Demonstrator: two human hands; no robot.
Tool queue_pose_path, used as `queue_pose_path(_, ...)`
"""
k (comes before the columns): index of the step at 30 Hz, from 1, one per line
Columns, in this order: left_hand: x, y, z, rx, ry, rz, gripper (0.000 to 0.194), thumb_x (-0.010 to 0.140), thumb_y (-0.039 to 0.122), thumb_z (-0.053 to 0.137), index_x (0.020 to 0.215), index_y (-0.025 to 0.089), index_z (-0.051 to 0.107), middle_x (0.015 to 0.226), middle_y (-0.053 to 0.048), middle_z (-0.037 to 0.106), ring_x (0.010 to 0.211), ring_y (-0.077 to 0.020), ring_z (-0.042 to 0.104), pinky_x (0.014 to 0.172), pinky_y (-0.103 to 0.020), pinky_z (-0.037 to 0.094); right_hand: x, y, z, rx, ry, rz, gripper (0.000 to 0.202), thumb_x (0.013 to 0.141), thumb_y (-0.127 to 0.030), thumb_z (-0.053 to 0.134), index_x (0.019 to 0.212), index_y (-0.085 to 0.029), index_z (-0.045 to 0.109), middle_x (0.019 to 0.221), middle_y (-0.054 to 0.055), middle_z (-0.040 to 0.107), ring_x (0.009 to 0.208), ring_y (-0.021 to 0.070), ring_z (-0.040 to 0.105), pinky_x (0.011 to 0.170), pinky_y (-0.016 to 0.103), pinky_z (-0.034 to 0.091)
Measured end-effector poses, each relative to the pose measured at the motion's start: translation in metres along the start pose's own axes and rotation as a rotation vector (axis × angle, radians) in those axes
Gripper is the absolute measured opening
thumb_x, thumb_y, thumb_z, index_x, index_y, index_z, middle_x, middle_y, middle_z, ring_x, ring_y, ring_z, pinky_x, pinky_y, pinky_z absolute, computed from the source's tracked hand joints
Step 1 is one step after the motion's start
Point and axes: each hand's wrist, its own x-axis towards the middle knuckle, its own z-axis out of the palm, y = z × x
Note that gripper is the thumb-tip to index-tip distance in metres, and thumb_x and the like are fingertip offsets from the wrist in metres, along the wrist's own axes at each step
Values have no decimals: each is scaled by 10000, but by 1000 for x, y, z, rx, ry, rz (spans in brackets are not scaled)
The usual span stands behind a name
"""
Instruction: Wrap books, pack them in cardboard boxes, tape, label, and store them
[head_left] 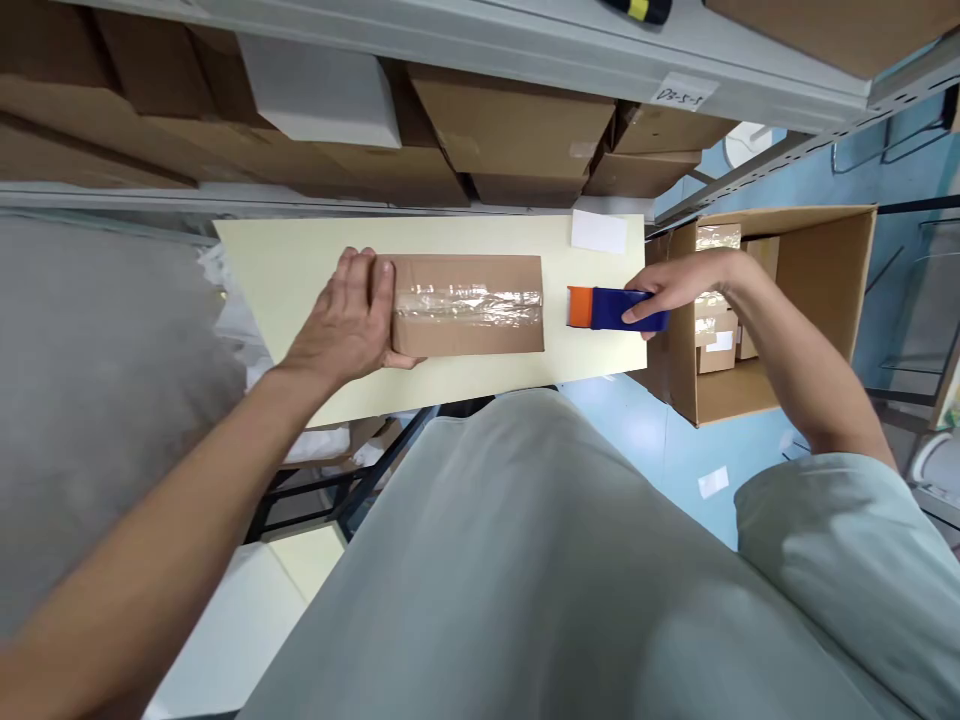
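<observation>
Smooth cream table [420, 385] before you bears an oblong cardboard box [472, 335], shiny wrinkled tape [469, 306] along its top. Your left hand [337, 318], half open, clasps its left end; your right hand [679, 285], fingers closed, grips a slim, straight-edged blue-and-orange block [606, 308] right of it.

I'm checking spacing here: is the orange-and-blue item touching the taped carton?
Apart. The head view shows a strip of pale tabletop between the end of the taped carton and the orange-and-blue item.
</observation>
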Motion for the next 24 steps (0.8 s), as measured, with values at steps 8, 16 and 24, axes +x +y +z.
queue_pose_path(8, 2, 16, -3, 80, -42, -103, 1793, 479, 1221, 436, 1710, -70, 257, 1816, -420, 99, 1741, -520, -58, 1375, -736, 17, 20, 4, 2, 62, -389, -36, 590, 901, -767, 793, 961, -180, 810, 883, 62, 814, 870, 246, 763, 799, 357, 566)
queue_pose_path(16, 2, 26, -4, 88, -36, -136, 1754, 508, 1211, 447, 1722, -42, 258, 1831, -392, 78, 1747, -495, -64, 1389, -709, 8, 51, 3, 28, -66, -286, 111, 457, 902, -623, 853, 774, -201, 733, 776, 65, 788, 792, 267, 751, 772, 374, 508)
queue_pose_path(24, 3, 14, 0, 190, -56, -68, 1674, 603, 1114, 617, 1703, -85, 226, 1794, -458, 107, 1727, -570, 1, 1361, -776, 74, 35, 21, 22, -55, -303, 20, 406, 935, -611, 810, 929, -214, 725, 862, 57, 819, 810, 244, 739, 767, 343, 510)
